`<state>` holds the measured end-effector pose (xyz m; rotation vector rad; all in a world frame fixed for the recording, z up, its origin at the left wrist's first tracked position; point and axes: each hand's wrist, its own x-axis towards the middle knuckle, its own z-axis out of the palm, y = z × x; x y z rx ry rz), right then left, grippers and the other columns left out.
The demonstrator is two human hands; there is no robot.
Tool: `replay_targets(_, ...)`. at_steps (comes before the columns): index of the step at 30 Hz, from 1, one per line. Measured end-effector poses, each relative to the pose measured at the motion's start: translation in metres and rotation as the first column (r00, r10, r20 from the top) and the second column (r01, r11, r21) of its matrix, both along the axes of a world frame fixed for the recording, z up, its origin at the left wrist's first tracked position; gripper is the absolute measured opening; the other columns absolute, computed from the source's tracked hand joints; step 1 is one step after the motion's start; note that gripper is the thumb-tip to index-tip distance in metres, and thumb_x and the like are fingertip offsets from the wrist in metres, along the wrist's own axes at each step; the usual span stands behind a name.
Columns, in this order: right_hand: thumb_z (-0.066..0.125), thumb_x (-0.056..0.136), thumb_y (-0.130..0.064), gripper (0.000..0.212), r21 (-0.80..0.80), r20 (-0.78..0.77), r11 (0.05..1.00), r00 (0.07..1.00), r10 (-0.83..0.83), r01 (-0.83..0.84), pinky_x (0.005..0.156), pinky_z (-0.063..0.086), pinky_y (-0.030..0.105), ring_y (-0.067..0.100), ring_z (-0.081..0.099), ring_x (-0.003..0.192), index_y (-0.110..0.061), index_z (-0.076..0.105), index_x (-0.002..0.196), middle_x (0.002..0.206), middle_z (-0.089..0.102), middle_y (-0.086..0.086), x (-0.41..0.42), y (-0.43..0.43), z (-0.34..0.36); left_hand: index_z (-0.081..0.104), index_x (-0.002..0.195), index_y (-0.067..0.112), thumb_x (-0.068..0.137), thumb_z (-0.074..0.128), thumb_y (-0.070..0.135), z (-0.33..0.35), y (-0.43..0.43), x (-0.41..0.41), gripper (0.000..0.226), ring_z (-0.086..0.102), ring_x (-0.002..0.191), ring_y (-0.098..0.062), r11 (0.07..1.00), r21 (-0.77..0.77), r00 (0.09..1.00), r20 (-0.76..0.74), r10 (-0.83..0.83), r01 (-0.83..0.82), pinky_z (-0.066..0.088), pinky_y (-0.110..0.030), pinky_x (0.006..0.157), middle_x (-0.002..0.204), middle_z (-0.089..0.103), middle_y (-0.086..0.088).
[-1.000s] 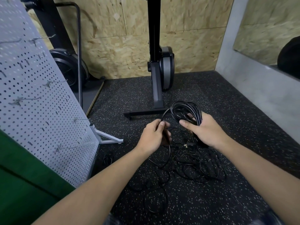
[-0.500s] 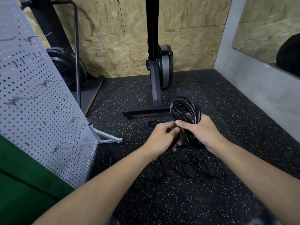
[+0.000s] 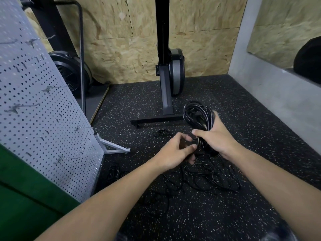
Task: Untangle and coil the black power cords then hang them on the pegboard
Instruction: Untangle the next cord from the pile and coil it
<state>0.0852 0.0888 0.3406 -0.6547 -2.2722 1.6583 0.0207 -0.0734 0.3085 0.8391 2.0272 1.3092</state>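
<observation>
Speckled black rubber floor, chipboard wall behind, grey pegboard leaning left. Right hand grips coiled cord; left hand curled beside it, hold unclear. Loose cords tangled on floor below.

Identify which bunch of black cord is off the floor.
The wound coil that the right hand grips, raised above the floor. The tangled pile beneath it and two smaller bunches all lie on it.
</observation>
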Motion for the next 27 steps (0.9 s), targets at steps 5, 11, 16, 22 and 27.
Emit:
replay_targets(5,0.075,0.094,-0.012,0.123,0.269,0.055,0.963,0.998,0.011,-0.025,0.091,0.056,0.049,0.038,0.068,0.113,-0.061,-0.019,0.154,0.155,0.045,-0.005,0.013,0.005,0.009,0.061,0.108,0.023,0.109,0.05,0.04,-0.004,-0.009,-0.005,0.02,0.07,0.083,-0.019,0.944,-0.292,0.951,-0.216,-0.223,0.155,0.055,-0.037,0.083,0.086,0.08,0.003)
replay_targets(11,0.07,0.093,-0.008,0.1,0.36,0.075,0.933,0.997,-0.009,-0.019,0.079,0.042,0.029,0.026,0.063,0.115,-0.066,0.013,0.152,0.141,0.062,-0.002,0.008,0.021,0.0,0.067,0.113,0.013,0.107,0.056,0.019,0.007,-0.006,-0.004,0.014,0.055,0.07,0.005,0.979,-0.166,0.838,-0.514,-0.185,0.115,0.039,-0.013,0.064,0.093,0.067,0.006)
replay_targets(16,0.072,0.091,-0.01,0.093,0.344,0.139,0.937,0.99,0.011,-0.059,0.072,0.041,0.028,0.016,0.058,0.09,-0.059,0.021,0.151,0.125,0.063,-0.006,0.004,0.031,-0.008,0.071,0.121,0.012,0.103,0.062,0.016,0.014,-0.004,-0.007,0.021,0.052,0.084,0.001,0.99,-0.06,0.669,-0.732,-0.133,0.131,0.041,-0.013,0.081,0.106,0.066,0.005)
replay_targets(22,0.068,0.087,-0.011,0.096,0.291,0.196,0.939,0.972,0.129,-0.183,0.094,0.046,0.037,0.018,0.063,0.111,-0.058,0.018,0.153,0.128,0.064,-0.007,-0.001,0.031,-0.017,0.077,0.115,0.013,0.099,0.071,0.014,0.02,-0.005,-0.015,0.017,0.056,0.092,0.004,0.983,0.077,0.613,-0.789,-0.043,0.168,0.04,-0.007,0.089,0.103,0.061,0.009)
replay_targets(27,0.068,0.093,-0.015,0.092,0.145,0.084,0.962,0.971,0.223,-0.233,0.103,0.05,0.04,0.015,0.068,0.107,-0.058,0.016,0.157,0.131,0.064,-0.013,-0.004,0.026,-0.015,0.082,0.114,0.02,0.095,0.077,0.016,0.022,-0.007,-0.018,0.02,0.061,0.09,-0.004,0.982,0.169,0.713,-0.698,0.061,0.081,0.043,-0.011,0.082,0.096,0.063,0.007)
